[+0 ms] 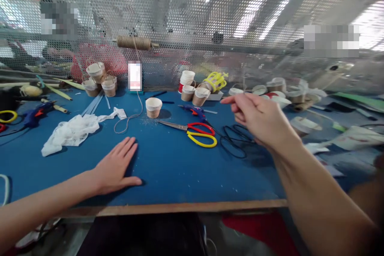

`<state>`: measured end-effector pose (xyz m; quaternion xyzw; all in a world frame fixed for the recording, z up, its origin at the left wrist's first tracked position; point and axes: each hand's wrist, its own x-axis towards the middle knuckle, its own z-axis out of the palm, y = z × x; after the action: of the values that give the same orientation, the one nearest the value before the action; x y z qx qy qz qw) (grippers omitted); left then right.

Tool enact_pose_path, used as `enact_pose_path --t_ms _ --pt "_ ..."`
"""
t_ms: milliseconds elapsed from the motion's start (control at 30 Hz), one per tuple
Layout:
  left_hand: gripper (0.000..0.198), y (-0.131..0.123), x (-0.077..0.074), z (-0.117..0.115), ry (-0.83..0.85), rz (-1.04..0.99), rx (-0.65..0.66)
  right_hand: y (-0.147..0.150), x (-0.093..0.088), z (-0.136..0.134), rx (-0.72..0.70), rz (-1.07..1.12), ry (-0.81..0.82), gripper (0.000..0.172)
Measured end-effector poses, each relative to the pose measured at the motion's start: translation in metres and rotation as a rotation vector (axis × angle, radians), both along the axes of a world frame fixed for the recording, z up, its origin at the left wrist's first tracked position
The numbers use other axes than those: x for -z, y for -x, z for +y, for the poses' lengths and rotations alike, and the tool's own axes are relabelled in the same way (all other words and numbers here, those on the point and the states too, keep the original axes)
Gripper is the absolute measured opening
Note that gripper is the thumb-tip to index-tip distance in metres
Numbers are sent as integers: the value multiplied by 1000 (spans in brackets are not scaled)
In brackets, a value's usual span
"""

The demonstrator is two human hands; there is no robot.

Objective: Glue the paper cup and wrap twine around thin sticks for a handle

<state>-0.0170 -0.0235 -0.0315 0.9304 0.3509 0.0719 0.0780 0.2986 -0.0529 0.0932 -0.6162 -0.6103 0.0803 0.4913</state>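
Cup stands upright on the table, just beyond the scissors and to the left. Well beyond the scissors, a perforated screen rises behind the blue table. To their right, the right hand hangs in the air, index finger stretched out and the others curled; I cannot tell whether it pinches anything. Nearer and left of them, the left hand lies flat, palm down, thumb apart. Farther left is crumpled white cloth. Beyond them, leftward, hangs a twine spool; just behind their handles lies a glue gun.
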Motion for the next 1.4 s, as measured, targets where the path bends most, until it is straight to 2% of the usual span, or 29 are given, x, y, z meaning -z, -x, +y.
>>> enact_pose_path --t_ms 67,133,233,333,367,433,533,567,633,700,733,767,833,900,967,1000,1133,1267,1400 --pt "87 12 6 -8 -1 35 -72 10 -7 0 -20 43 -19 28" --pt "89 -7 4 -24 38 23 13 25 -14 4 -73 0 -83 28" --pt "87 -72 -9 -50 209 -96 385 47 -23 15 -130 -75 -152 31" --pt "80 -129 -24 -63 425 -208 740 59 -29 26 -193 -78 -148 34" --pt "78 -139 -26 -62 447 -248 778 59 -30 28 -205 -79 -142 34" --pt "73 -147 -27 -55 407 -292 732 57 -31 31 -208 -87 -136 34" --pt "80 -144 -20 -43 289 -182 457 55 -29 33 -205 -71 -133 34" --pt "77 -142 -19 -42 277 -133 454 57 -27 34 -217 -53 -128 34" --pt "63 -140 -19 -43 327 -106 697 63 -25 37 -265 -14 -102 33" --pt "47 -137 -27 -44 409 -181 918 71 -21 40 -316 14 -73 33" --pt "43 -133 -33 -43 410 -251 908 74 -19 41 -333 23 -63 33" --pt "40 -128 -39 -38 369 -301 832 76 -17 42 -346 33 -54 33" --pt "30 -111 -53 -22 248 -353 547 78 -12 43 -363 53 -36 34" --pt "29 -90 -63 2 202 -465 274 77 -7 45 -380 69 -13 35" --pt "20 -73 -66 26 142 -612 26 78 0 48 -404 76 9 35" --pt "18 -68 -64 36 144 -659 -46 80 3 50 -421 75 21 34" --pt "24 -65 -48 51 402 -728 -46 95 16 58 -505 37 65 30" --pt "20 -69 -35 49 504 -748 -34 106 26 62 -561 37 120 27" --pt "20 -65 -28 52 619 -823 -57 101 33 69 -616 93 165 19"
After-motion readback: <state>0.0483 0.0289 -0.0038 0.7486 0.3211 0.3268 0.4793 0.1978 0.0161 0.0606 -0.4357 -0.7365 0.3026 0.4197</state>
